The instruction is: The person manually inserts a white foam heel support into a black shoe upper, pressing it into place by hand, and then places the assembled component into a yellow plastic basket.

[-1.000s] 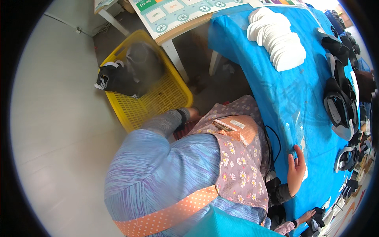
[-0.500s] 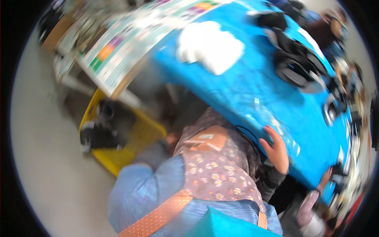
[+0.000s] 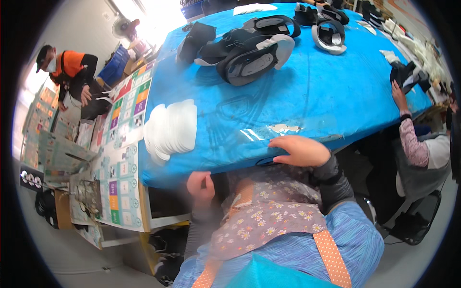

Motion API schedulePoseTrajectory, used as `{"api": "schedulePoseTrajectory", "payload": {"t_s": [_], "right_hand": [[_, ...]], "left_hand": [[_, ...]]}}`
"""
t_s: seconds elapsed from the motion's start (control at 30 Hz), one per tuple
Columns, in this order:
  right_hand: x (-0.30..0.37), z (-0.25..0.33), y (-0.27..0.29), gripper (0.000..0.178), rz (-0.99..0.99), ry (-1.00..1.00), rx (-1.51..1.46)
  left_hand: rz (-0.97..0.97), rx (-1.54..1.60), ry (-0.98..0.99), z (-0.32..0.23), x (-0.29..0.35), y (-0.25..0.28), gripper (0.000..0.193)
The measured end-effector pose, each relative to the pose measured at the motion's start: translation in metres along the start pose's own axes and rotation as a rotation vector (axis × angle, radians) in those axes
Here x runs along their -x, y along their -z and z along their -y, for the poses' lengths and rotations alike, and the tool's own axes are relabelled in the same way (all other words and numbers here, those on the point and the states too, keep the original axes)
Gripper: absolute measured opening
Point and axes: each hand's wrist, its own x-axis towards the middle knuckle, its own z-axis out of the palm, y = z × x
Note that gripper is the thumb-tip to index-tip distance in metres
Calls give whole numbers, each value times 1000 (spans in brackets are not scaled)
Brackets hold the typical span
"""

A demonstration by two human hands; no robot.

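My left hand (image 3: 200,187) is at the near edge of the blue-covered table (image 3: 230,129), slightly blurred, its fingers curled in with nothing visible in them. Over the same edge, farther right, my right hand (image 3: 303,151) is open and empty, fingers stretched leftward, thumb apart. Just beyond my left hand lies a fanned stack of white insole-shaped pieces (image 3: 175,127). Farther back on the table is a cluster of black and grey shoe uppers (image 3: 249,60); neither hand touches them.
Patterned boards (image 3: 120,187) cover a bench at left, with dark items low beside it. A person in orange (image 3: 72,67) stands at far left. At right, a co-worker's hand (image 3: 399,96) holds a black shoe part. More uppers (image 3: 329,36) lie at the back.
My left hand has come up from low by the yellow basket to the table edge. The view has swung up and right; my right hand is still at the edge, fingers now pointing left.
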Motion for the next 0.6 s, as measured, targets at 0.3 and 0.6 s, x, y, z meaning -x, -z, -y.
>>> {"api": "schedulePoseTrajectory", "payload": {"t_s": [0.3, 0.6], "right_hand": [[-147, 31, 89, 30, -438, 318, 183], [-225, -123, 138, 34, -627, -396, 715]], "left_hand": [[273, 268, 298, 33, -97, -62, 28], [461, 273, 366, 52, -99, -71, 26]]}}
